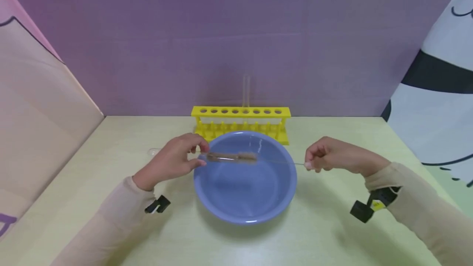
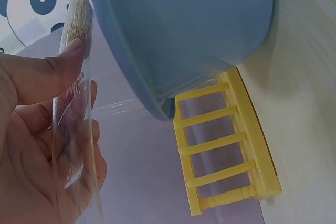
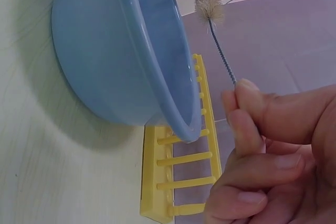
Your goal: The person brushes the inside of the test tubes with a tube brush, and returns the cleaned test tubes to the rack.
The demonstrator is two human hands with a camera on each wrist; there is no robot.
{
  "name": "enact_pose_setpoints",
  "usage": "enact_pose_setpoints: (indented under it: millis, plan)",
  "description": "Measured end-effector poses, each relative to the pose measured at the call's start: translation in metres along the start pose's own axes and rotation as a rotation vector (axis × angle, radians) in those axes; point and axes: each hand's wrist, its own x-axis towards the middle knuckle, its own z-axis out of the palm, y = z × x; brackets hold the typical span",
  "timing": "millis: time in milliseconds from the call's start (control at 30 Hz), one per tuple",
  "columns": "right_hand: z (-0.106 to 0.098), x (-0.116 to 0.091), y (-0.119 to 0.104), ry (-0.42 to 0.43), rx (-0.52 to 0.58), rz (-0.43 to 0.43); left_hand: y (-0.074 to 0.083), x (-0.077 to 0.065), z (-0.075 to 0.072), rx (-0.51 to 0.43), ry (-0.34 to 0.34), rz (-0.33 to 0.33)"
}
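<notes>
Above the blue basin (image 1: pixel 244 200), my left hand (image 1: pixel 175 157) holds a clear test tube (image 2: pixel 92 182) between thumb and fingers, its mouth toward the right. My right hand (image 1: pixel 325 156) pinches the thin twisted-wire handle (image 3: pixel 222 56) of a test tube brush. The brush's tan bristles (image 1: pixel 247 157) lie partly inside the tube and partly out of its mouth. In the left wrist view, bristles (image 2: pixel 80 22) show through the glass near the thumb. Water drops cling inside the tube. The tube's rounded end sticks out left of my left hand.
Behind the basin stands a yellow test tube rack (image 1: pixel 240 112) with a row of holes and pegs. One clear test tube (image 1: pixel 246 89) stands upright in it. A purple backdrop (image 1: pixel 236 44) rises behind the pale wooden table (image 1: pixel 148 237).
</notes>
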Motion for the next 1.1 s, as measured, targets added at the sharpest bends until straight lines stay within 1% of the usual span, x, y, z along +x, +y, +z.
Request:
enact_pose_setpoints:
  millis: [233,533,667,800,900,1000,1100]
  plan:
    - [0.003,0.003,-0.002,0.023,0.002,0.018,0.001,0.002,0.003,0.004,0.015,0.006]
    - [0.009,0.008,-0.004,0.028,-0.008,-0.009,0.005,0.003,0.003,0.025,0.032,-0.006]
    - [0.012,0.01,-0.006,0.059,-0.027,-0.039,0.006,0.003,0.003,0.021,0.044,-0.003]
    - [0.016,0.01,-0.005,0.083,-0.056,-0.09,0.008,0.003,0.003,0.012,0.042,0.002]
    - [0.02,0.009,-0.006,0.123,-0.105,-0.112,0.009,0.003,0.003,-0.001,0.043,0.005]
    - [0.024,0.007,-0.007,0.191,-0.176,-0.124,0.008,0.004,0.003,-0.004,0.045,0.024]
    - [0.028,0.006,-0.009,0.256,-0.246,-0.157,0.009,0.005,0.003,0.002,0.056,0.031]
